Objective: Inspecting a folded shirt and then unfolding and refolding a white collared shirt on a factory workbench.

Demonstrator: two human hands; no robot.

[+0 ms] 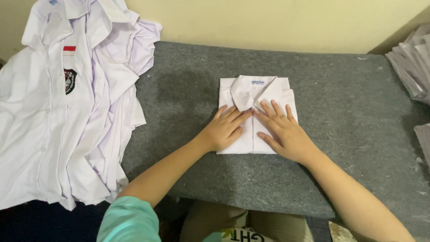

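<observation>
I see the folded white shirt centred on the grey felt surface. Left hand and right hand lie flat on it, fingers released, grasping nothing. Best pressed evenly outward, collar kept square.

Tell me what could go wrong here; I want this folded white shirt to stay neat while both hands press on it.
Both hands, left hand and right hand, lie flat on the folded shirt; lifting them unevenly may let the fold spring open. The grey felt mat looks linty, so fibres might cling to the white cloth. The pile of unfolded shirts lies close on the left and could slide or be dragged over.
</observation>
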